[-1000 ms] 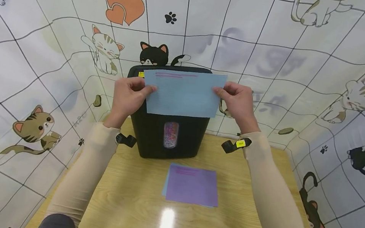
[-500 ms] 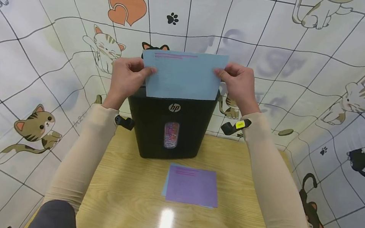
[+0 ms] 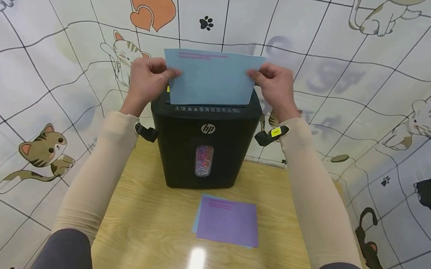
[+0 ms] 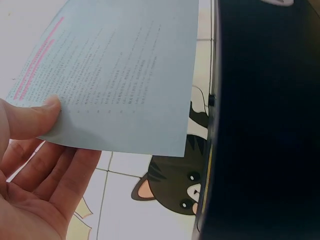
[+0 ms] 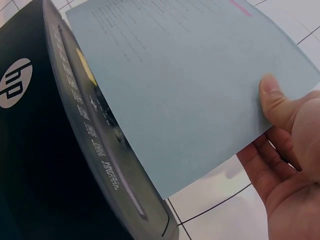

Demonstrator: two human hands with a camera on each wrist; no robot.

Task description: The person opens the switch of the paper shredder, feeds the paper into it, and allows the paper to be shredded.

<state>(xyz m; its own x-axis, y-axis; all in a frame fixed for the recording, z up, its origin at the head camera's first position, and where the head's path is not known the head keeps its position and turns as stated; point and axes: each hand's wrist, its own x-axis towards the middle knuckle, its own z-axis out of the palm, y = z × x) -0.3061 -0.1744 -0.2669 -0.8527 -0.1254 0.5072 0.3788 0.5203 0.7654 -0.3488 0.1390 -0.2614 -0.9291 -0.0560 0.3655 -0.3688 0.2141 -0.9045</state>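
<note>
Both hands hold up a light blue sheet of paper [image 3: 212, 79] with printed lines and pink marks near its top. My left hand [image 3: 147, 80] pinches its left edge, thumb in front and fingers behind. At the opposite edge my right hand [image 3: 276, 88] pinches it the same way. Below stands a black HP paper shredder [image 3: 181, 143] with a small window showing colourful shreds. In the right wrist view the sheet's lower edge hangs over the shredder's top panel [image 5: 95, 135], close to the slot; whether it touches cannot be told.
On the wooden table [image 3: 153, 235], in front of the shredder, lies a purple sheet [image 3: 228, 221] over a light blue one [image 3: 196, 220]. A white cloth wall [image 3: 247, 20] with cartoon cats stands close behind and at both sides.
Both hands have raised the blue sheet from in front of the shredder to above its top. The shredder's logo and top panel have come into view. The papers on the table stay put.
</note>
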